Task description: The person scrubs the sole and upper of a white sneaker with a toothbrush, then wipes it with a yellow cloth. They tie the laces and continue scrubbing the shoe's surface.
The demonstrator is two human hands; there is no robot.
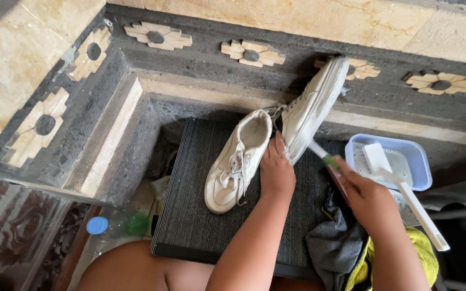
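A white lace-up sneaker (237,161) lies on a dark ribbed mat (200,215), toe toward me. My left hand (276,172) rests on its right side, thumb near the heel opening. A second white sneaker (314,105) stands tilted against the stone wall, sole facing right. My right hand (365,199) grips a small brush with a green and white handle (323,156), its tip touching the tilted sneaker's lower side.
A pale blue plastic tub (419,161) holding a white long-handled brush (405,188) sits right of the mat. Grey cloth (335,242) and yellow cloth (424,248) lie at the mat's near right. A clear bottle with a blue cap (109,226) lies left. Stone walls (200,64) enclose the corner.
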